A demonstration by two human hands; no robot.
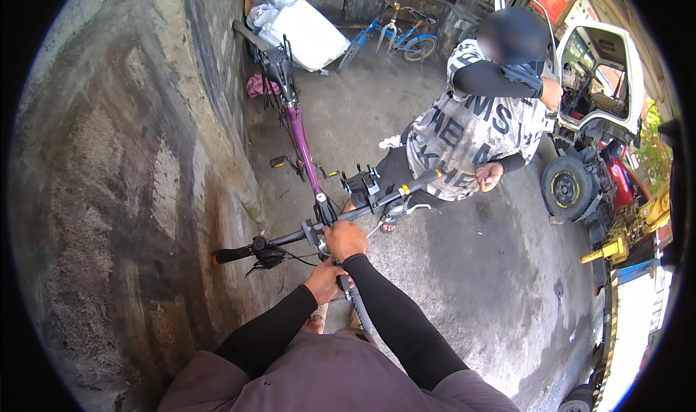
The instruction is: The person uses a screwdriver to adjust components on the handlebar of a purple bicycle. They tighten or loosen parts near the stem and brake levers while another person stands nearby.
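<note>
A bicycle with a purple frame [299, 133] stands in front of me, its black handlebar [348, 213] running slantwise across my view. My right hand [346, 240] is closed at the middle of the handlebar, by the stem, with its fingers partly hidden behind the bar's fittings. Just below it and closer to me, my left hand [324, 282] is closed near the front of the bicycle; what its fingers hold is hidden. Thin cables loop beside both hands. Below them the front tyre [362, 313] shows in part. A black phone-type holder [365, 189] is clamped on the bar's right half.
A rough concrete wall [123, 194] rises close at my left. Another person [471, 129] in a patterned shirt stands just past the right handlebar end. A blue bicycle [391, 35] and a white bundle [304, 31] are at the back; a partly dismantled vehicle [598, 86] stands at the right.
</note>
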